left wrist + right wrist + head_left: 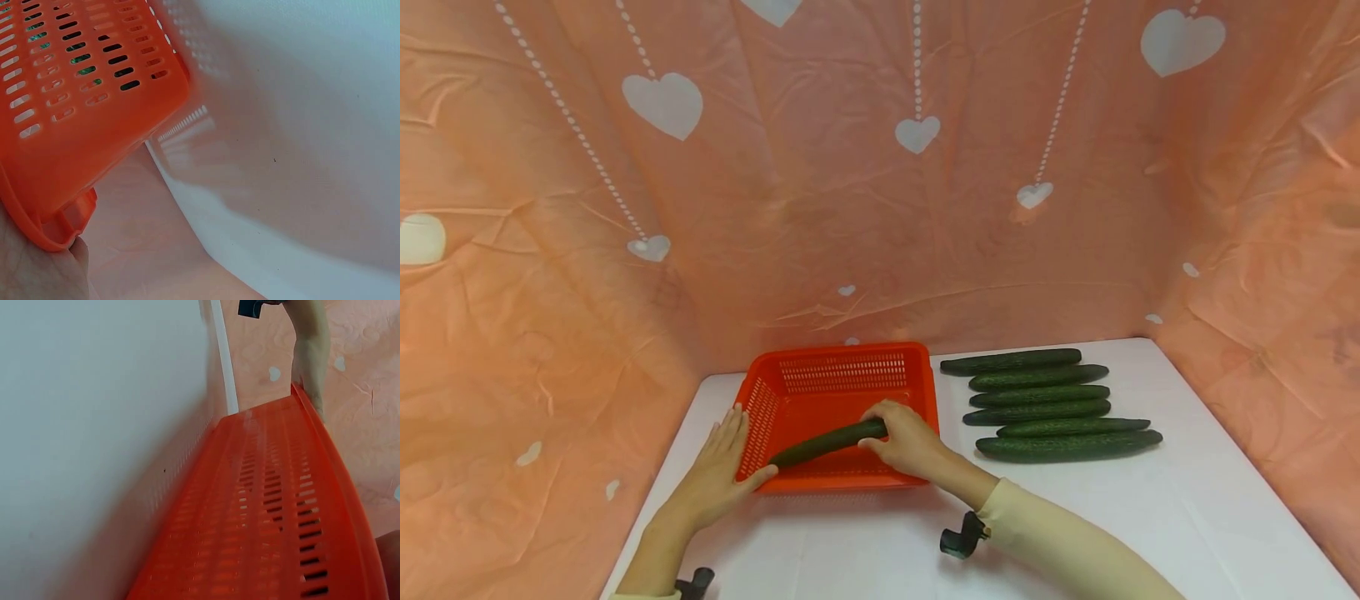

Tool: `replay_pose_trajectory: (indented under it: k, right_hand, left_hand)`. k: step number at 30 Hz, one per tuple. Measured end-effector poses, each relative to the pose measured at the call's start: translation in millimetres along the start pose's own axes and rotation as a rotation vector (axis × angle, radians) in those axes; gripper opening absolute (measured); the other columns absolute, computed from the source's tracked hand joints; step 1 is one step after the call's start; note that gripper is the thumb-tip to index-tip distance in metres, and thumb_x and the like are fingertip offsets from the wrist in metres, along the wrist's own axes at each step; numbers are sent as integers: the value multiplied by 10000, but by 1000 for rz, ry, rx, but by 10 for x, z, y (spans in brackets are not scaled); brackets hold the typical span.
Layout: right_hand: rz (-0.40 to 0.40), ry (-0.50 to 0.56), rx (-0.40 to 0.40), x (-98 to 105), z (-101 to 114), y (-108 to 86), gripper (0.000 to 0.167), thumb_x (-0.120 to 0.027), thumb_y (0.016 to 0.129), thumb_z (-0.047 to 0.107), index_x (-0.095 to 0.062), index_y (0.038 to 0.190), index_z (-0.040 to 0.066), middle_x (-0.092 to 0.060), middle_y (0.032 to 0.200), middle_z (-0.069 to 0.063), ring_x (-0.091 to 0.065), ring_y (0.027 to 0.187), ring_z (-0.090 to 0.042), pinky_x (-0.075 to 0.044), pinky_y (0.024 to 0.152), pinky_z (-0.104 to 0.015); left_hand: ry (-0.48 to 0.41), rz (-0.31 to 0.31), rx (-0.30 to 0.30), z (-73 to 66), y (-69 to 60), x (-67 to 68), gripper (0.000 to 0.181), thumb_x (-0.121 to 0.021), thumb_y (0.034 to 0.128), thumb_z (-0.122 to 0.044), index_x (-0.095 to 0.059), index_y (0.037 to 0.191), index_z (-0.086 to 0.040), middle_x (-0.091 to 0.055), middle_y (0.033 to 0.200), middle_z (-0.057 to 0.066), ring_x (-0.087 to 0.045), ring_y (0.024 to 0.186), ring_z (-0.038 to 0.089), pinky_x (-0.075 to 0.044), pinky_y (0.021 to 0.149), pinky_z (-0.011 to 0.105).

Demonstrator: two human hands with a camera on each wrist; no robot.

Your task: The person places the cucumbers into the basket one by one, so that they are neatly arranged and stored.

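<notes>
In the head view a red plastic basket [842,482] stands at the table's left. My right hand [910,442] grips the right end of a dark green cucumber [827,442], which lies slanted inside the basket near its front wall. My left hand [715,475] rests on the basket's left front corner with straight fingers, thumb beside the cucumber's left end. The left wrist view shows part of that hand [40,269] against the basket rim [37,231]. In the right wrist view the basket's outer wall [250,506] hides the cucumber.
Several cucumbers [1067,447] lie side by side on the white table [1187,500], to the right of the basket. An orange cloth with white hearts [917,133] hangs behind the table and at both sides.
</notes>
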State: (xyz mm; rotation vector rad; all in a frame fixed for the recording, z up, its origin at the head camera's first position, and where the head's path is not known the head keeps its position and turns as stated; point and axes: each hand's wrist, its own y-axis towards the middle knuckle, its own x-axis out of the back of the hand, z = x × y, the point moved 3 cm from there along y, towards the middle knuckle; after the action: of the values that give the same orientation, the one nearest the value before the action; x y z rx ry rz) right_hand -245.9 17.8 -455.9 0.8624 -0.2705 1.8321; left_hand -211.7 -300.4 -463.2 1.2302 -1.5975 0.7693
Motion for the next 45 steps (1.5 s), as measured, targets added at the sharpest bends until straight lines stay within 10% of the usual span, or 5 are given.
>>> replay_pose_trajectory:
  k: [9, 22, 45]
  right_hand:
    - [43, -2, -29, -95, 53, -8, 266, -821, 966, 183, -738, 1175, 41, -705, 1111, -63, -661, 976, -212, -595, 936, -405]
    - [55, -148, 26, -70, 95, -35, 303, -840, 952, 245, -792, 1193, 68, -745, 1130, -39, -706, 1059, -227, -591, 993, -427]
    - [-154, -147, 101, 890, -251, -539, 292, -847, 935, 143, -774, 1212, 89, -757, 1128, -42, -705, 1059, -268, -604, 956, -503]
  left_hand:
    - [-1, 2, 0, 3, 20, -4, 1075, -629, 1020, -603, -143, 1672, 101, -23, 1777, 269, -15, 1650, 441, 0, 1345, 536]
    - [-12, 8, 11, 5, -17, 6, 1077, -634, 1017, -599, -147, 1667, 109, -19, 1774, 278, -11, 1649, 446, 92, 1336, 420]
    - [-3, 2, 4, 9, -1, -10, 1070, -635, 1022, -592, -149, 1665, 112, -18, 1772, 283, -15, 1651, 439, 87, 1339, 424]
